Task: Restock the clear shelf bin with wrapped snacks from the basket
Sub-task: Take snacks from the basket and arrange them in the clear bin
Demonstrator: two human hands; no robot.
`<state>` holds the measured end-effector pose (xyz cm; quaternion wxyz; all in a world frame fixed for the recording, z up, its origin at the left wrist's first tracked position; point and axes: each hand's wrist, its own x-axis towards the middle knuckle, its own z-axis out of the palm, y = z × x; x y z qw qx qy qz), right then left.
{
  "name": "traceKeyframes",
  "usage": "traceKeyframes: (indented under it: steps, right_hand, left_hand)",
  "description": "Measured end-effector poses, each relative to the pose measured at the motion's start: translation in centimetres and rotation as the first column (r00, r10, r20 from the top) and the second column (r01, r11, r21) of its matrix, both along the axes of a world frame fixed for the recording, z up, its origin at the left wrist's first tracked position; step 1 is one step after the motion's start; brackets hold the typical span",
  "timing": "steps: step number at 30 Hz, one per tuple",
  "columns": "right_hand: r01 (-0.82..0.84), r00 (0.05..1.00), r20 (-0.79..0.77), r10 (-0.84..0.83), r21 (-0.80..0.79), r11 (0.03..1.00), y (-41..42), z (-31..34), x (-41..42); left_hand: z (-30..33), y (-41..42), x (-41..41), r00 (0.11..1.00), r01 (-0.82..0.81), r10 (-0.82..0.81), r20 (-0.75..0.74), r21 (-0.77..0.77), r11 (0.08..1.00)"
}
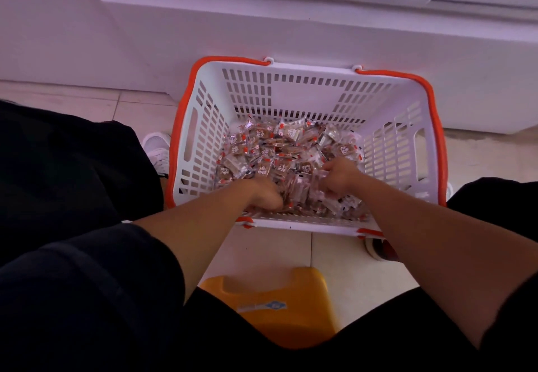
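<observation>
Around both hands' grip the wrapped snacks (263, 150) show clear, glossy, crinkled film with red print. Walling them in, the basket (387, 138) is smooth, matt white perforated plastic with orange plastic handles. Behind the hands lie pale, faintly glossy floor tiles (279, 249) and a smooth yellow plastic stool (273, 304).

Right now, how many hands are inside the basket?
2. The left hand digs into the wrapped snacks near the basket's front-left; the right hand grips snacks at front-right. Fingers are partly buried.
</observation>
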<state>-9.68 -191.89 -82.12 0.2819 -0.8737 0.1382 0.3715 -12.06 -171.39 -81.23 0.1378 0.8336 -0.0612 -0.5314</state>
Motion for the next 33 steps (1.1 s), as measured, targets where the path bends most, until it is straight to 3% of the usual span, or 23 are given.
traceKeyframes:
  steps: [6,11,14,19,24,26,27,28,30,31,33]
  right_hand:
    - [0.201,0.979,-0.025,-0.2,0.19,0.961,0.1,2.0,0.9]
    - [0.18,0.979,-0.14,-0.148,0.249,0.952,0.3,1.3,-0.5]
    - [0.125,0.981,-0.169,-0.092,0.201,0.972,-0.3,0.9,-0.9]
    - [0.255,0.944,-0.282,-0.173,0.284,0.924,-0.4,1.0,-0.8]
    - [0.341,0.89,-0.419,-0.181,0.346,0.874,-0.2,1.6,-0.6]
    - [0.35,0.882,-0.441,-0.168,0.371,0.86,-0.3,1.8,-0.5]
    - [0.368,0.882,-0.437,-0.177,0.404,0.837,-0.3,2.1,-0.3]
    - [0.396,0.882,-0.43,-0.193,0.453,0.799,-0.2,2.6,-0.1]
    - [0.452,0.878,-0.424,-0.225,0.574,0.683,0.1,4.6,1.0]
    - [0.461,0.88,-0.416,-0.23,0.628,0.626,0.3,6.1,1.8]
    - [0.409,0.911,-0.361,-0.201,0.723,0.556,0.8,10.2,3.4]
  left_hand:
    - [-1.1,-0.7,-0.4,0.991,-0.12,0.121,0.056,-0.028,0.992]
    - [-0.8,0.2,-0.7,0.995,-0.019,0.033,0.097,-0.142,0.99]
    - [-0.3,1.1,-0.7,0.991,-0.118,0.129,0.038,-0.211,0.97]
    - [-0.4,0.9,-0.9,0.998,-0.025,0.03,0.063,-0.076,0.997]
    - [0.0,1.5,0.4,0.997,-0.025,0.021,-0.068,-0.066,0.997]
    - [0.4,2.2,0.6,0.98,-0.165,0.15,-0.132,-0.118,0.979]
    - [0.7,2.6,0.8,0.935,-0.325,0.291,-0.203,-0.162,0.932]
    - [1.2,3.0,1.1,0.835,-0.527,0.458,-0.305,-0.206,0.824]
    - [3.0,3.5,2.4,0.58,-0.812,0.657,-0.481,-0.286,0.508]
    - [4.5,3.7,3.4,0.489,-0.872,0.689,-0.535,-0.321,0.369]
    - [8.6,3.8,5.7,0.419,-0.893,0.697,-0.581,-0.401,0.203]
